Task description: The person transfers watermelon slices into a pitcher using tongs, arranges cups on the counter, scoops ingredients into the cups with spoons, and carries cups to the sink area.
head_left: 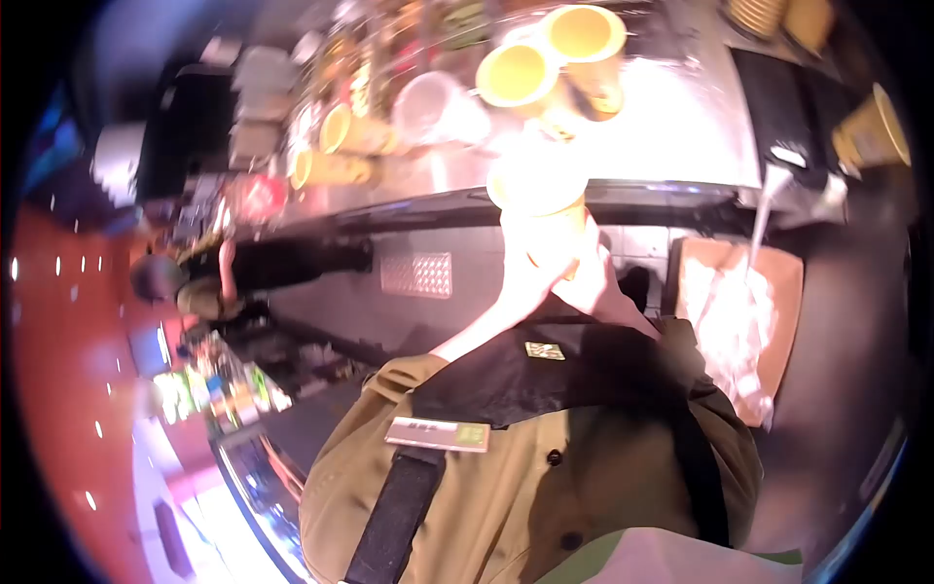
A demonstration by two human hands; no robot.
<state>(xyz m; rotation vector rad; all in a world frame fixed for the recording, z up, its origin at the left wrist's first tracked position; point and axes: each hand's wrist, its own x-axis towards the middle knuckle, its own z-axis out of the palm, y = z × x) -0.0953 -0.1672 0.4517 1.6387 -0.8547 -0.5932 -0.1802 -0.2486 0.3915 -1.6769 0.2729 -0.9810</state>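
Observation:
Both of my hands are in front of my apron, at the counter's near edge. My left hand (pixel 533 255) and my right hand (pixel 592 277) close around a paper cup (pixel 538 185), one on each side. Strong light washes out this cup, so its contents cannot be made out. Just beyond it, two yellowish paper cups (pixel 516 78) (pixel 584 37) stand on the bright counter. A pale, wide cup (pixel 428 105) is to their left.
More paper cups (pixel 336 168) lie or stand left along the counter (pixel 671 127), with food containers behind. A lined bin (pixel 790 292) is on the floor at right. Another person (pixel 209 277) works at far left. A tilted cup (pixel 873 131) sits at far right.

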